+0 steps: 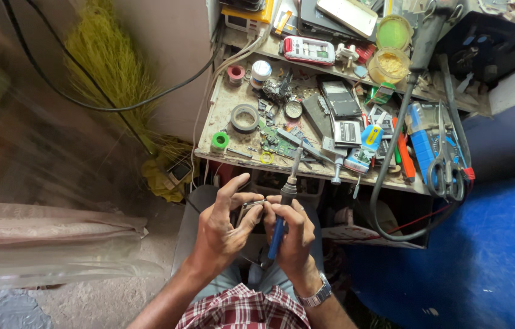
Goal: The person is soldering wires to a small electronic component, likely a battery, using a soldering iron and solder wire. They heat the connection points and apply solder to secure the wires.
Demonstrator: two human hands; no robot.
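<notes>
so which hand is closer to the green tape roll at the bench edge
Left. The left hand sits below the green tape roll, almost straight under it; the right hand, holding the blue-handled tool, is further off to the right.

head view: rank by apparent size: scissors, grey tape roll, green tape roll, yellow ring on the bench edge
1. scissors
2. grey tape roll
3. green tape roll
4. yellow ring, close to the green roll in outline but slightly smaller.
All lie on the same bench, so nearness hardly skews this.

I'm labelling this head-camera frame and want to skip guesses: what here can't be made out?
- Small metal piece pinched by the left hand: too small to identify.
- Blue-handled tool in the right hand: lower end hidden behind the fingers.
- Scissors on the workbench: blades hidden under clutter.
</notes>
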